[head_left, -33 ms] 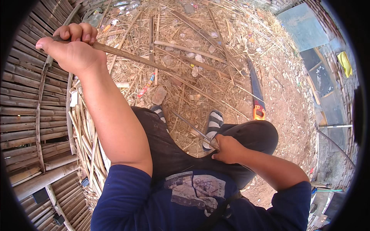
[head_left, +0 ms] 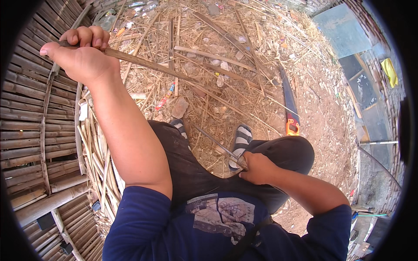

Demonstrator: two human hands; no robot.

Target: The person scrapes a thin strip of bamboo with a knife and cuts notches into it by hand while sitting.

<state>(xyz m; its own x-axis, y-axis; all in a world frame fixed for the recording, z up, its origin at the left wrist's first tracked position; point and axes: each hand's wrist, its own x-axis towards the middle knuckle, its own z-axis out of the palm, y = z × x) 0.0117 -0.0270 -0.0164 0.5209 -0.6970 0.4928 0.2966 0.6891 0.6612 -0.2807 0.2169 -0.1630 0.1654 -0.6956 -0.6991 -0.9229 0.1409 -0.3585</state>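
The left hand [head_left: 82, 54], in the upper left of the frame, is wrapping a closed fist around one end of a long bamboo strip [head_left: 174, 71]. The grip is narrow and full: fingers are curling over the top, and the thumb is pressing along the side. From that fist the strip is running down and to the right across the middle of the frame, passing over the littered ground.

The right hand [head_left: 257, 167], in the lower centre, is closing on the handle of a thin blade [head_left: 215, 143]. The blade is pointing up and to the left, toward the sandalled feet [head_left: 239, 139]. Whether its edge is touching the strip cannot be told.

Handling judgement: the strip is appearing light, slender and dry. It is likely stiff along its length yet springy under bending. A split edge is likely sharp and splintery, so a firm wrap near the end, as shown, is suiting it. A hold nearer the middle would probably reduce whip. The blade is calling for a handle-only grip.

Surroundings: a pile of pale split strips [head_left: 98, 152] is lying just beside the person's left leg. A woven bamboo panel [head_left: 30, 130] is filling the left edge of the frame. A handsaw [head_left: 289, 108] with an orange handle is lying on the straw-covered ground [head_left: 322, 130] at right of centre, well apart from both hands.
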